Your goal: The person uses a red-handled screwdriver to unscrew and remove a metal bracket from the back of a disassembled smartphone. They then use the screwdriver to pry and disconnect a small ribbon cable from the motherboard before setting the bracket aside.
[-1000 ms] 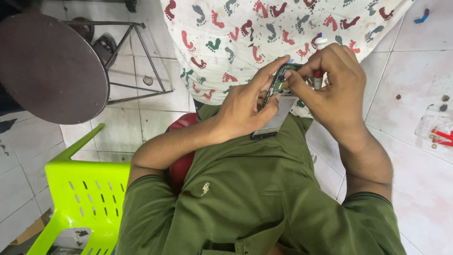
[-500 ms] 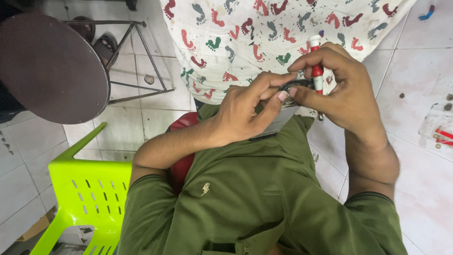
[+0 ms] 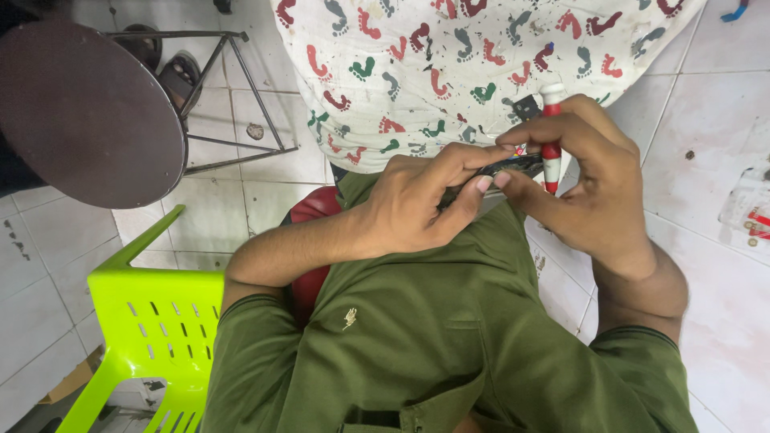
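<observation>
a red-and-white screwdriver [image 3: 551, 143] stands nearly upright in front of the person's chest, its long axis running top to bottom of the head view, white cap end pointing away from the wearer toward the cloth and the lower end pointing back toward the body; the tip is hidden behind the fingers. the right hand [image 3: 589, 180] is closed around its shaft, fingers curled over the upper part and thumb pressed in from below. just left of it lies a small dark device [image 3: 505, 168], flat and thin, its long axis running left to right, mostly hidden by fingers. the left hand [image 3: 425, 204] pinches that device, fingers bent over its top edge and thumb beneath, the fingertips of both hands nearly touching. both hands hover above an olive green shirt [image 3: 417, 337]. beyond them spreads a white cloth [image 3: 449, 72] printed with coloured footprints. to the left stand a round dark stool [image 3: 80, 112] on metal legs and a lime green plastic chair [image 3: 152, 321], all on a white tiled floor [image 3: 706, 144].
</observation>
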